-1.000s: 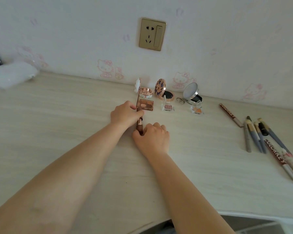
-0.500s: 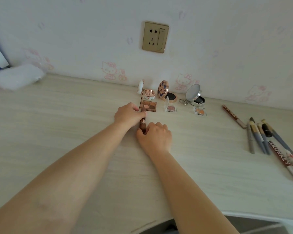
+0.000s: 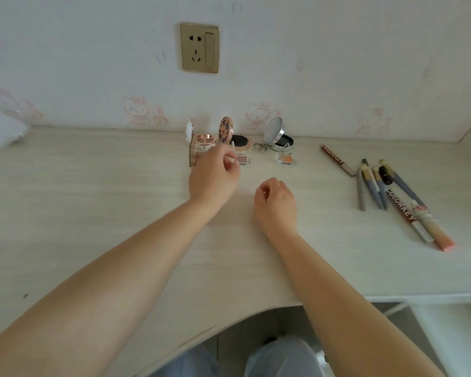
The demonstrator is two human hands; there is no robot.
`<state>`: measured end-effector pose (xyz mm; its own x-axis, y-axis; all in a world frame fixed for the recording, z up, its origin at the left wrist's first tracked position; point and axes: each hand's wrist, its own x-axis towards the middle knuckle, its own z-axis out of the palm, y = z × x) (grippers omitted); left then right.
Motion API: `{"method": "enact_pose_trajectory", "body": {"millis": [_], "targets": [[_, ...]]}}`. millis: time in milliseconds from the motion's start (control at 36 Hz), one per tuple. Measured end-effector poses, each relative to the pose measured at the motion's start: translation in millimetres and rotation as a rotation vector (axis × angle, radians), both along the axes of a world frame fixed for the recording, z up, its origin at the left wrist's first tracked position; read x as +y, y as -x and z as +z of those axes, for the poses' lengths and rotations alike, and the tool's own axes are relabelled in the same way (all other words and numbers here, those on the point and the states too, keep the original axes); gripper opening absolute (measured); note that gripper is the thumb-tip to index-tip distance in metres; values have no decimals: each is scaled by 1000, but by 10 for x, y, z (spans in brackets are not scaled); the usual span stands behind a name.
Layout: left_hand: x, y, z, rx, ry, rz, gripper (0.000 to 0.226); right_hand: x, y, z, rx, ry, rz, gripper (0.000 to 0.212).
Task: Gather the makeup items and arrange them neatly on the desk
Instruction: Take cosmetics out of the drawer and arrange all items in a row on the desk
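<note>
Along the wall stands a row of open compacts: a rose-gold one, a butterfly-patterned one and a silver mirrored one. In front lie a pink eyeshadow pan and an orange one. My left hand hovers over a thin rectangular palette, fingers loosely curled near the pink pan, nothing seen in it. My right hand rests loosely curled on the desk, holding nothing. The brown tube from before is out of sight.
Several pencils and pens lie in a loose bunch at the right, with a brown Colorkey pencil apart from them. A key ring lies between the compacts. A wall socket is above. A white bundle sits far left.
Both hands have let go of the brown tube and drawn apart; the left moved toward the pink pan, the right slid right. The camera moved closer to the desk.
</note>
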<state>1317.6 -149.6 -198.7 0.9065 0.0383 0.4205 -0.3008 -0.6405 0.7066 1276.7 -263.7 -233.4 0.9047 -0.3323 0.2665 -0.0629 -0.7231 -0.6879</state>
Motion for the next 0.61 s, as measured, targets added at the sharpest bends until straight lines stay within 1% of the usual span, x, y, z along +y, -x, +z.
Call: {"method": "enact_pose_trajectory", "body": {"millis": [111, 222, 278, 417, 556, 611], "targets": [[-564, 105, -124, 42, -101, -179, 19, -522, 10, 5, 15, 70, -116, 18], [-997, 79, -297, 175, -58, -259, 21, -975, -3, 24, 80, 298, -187, 28], [-1156, 16, -355, 219, -34, -268, 20, -1168, -39, 57, 127, 368, -224, 32], [-1481, -191, -399, 247, -5, -268, 18, -1511, -181, 51, 246, 512, -262, 35], [-1720, -386, -402, 247, -43, -306, 17, -1706, -435, 52, 277, 599, -316, 38], [-1745, -448, -412, 235, -74, -286, 18, -1793, -539, 99, 297, 608, -348, 36]]}}
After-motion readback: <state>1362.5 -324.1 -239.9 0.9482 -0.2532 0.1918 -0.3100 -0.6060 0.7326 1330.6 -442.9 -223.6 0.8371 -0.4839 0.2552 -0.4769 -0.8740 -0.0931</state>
